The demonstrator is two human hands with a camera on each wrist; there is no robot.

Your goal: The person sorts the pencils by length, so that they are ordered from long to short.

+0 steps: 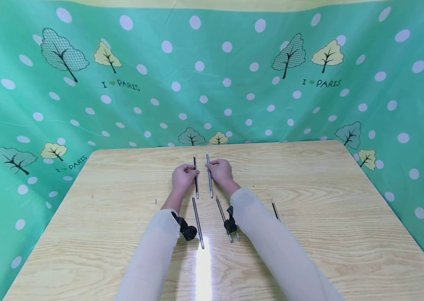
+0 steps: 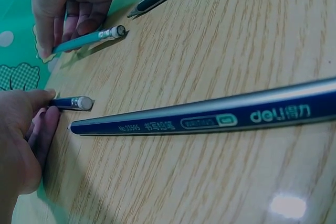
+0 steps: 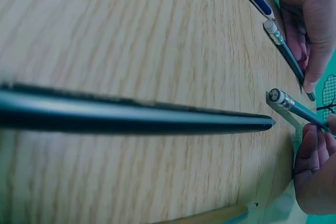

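Observation:
My left hand (image 1: 183,177) is at the far middle of the table, pinching a dark blue pencil (image 1: 197,190) with a white eraser end pointing back toward me. Just right of it, my right hand (image 1: 221,170) pinches a teal pencil (image 1: 210,186) between thumb and fingers, its tip pointing away. The two pencils lie roughly side by side with a gap between them. Behind the left one, nearer me, lies another dark blue pencil (image 2: 210,116) with printed lettering. A dark pencil (image 3: 136,116) rests below the right hand, partly covered by the wrist camera in the head view.
One more dark pencil (image 1: 275,210) sticks out beyond the right sleeve, which hides its rear part. A short pencil end (image 1: 238,236) shows beside the right wrist camera. A tiny bit (image 1: 156,201) lies left of the left wrist. Green polka-dot cloth (image 1: 227,62) hangs around the wooden table (image 1: 121,188).

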